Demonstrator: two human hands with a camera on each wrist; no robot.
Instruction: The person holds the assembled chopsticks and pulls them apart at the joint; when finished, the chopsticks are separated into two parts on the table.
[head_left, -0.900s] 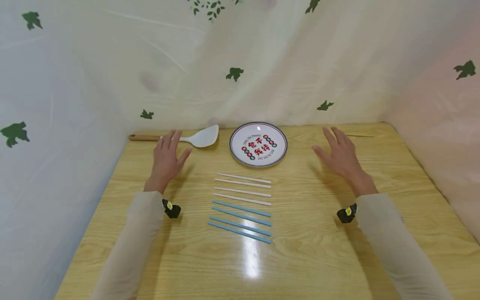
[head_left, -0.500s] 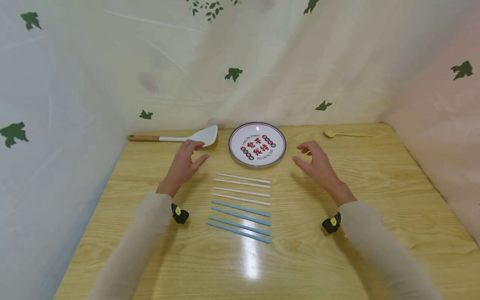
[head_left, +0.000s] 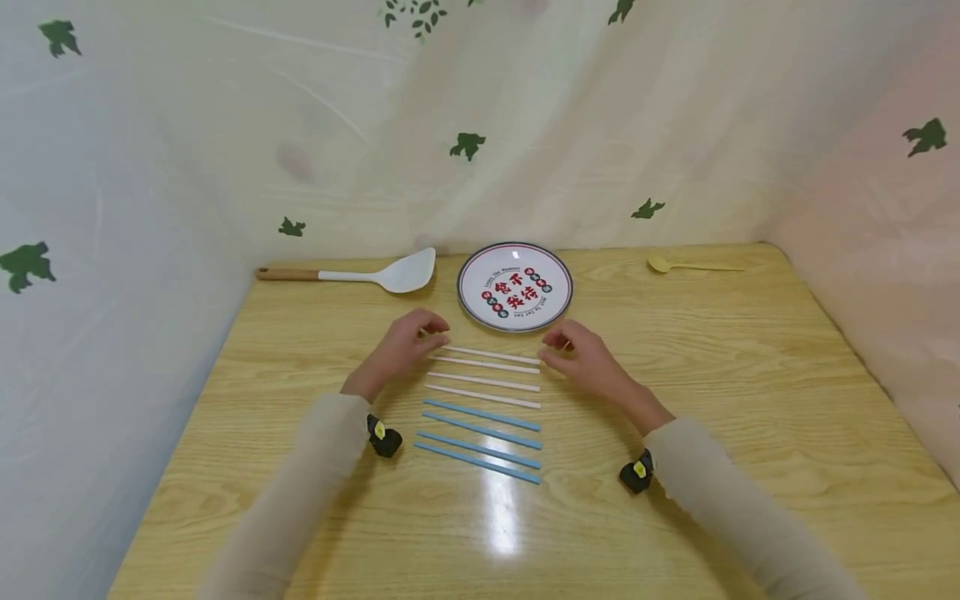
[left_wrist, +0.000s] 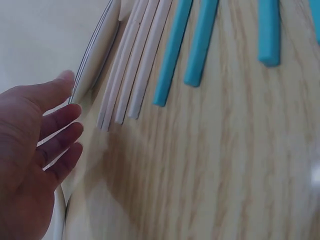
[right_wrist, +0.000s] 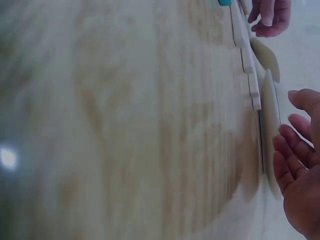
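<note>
Several white chopsticks (head_left: 483, 367) lie roughly parallel on the table, and several blue chopsticks (head_left: 483, 429) lie on the near side of them. My left hand (head_left: 405, 343) hovers by the left tip of the farthest white chopstick, its fingers loosely bent and thumb apart from them. At that chopstick's right end is my right hand (head_left: 581, 358), also with relaxed fingers. Both wrist views show a gap between thumb and fingers, with nothing held. Just beyond the hands sits a round plate (head_left: 472, 308) with a dark rim and red lettering.
A spatula (head_left: 408, 272) with a white blade and wooden handle lies at the back left of the wooden table (head_left: 637, 542). Back right is a small yellow spoon (head_left: 660, 264). A pale cloth (head_left: 337, 150) with green leaf-like prints hangs behind and on both sides.
Both hands have come inward and nearer from the table's sides, down to the two ends of the farthest white chopstick. Their fingers are more bent than before. Chopsticks, plate, spatula and spoon have stayed put.
</note>
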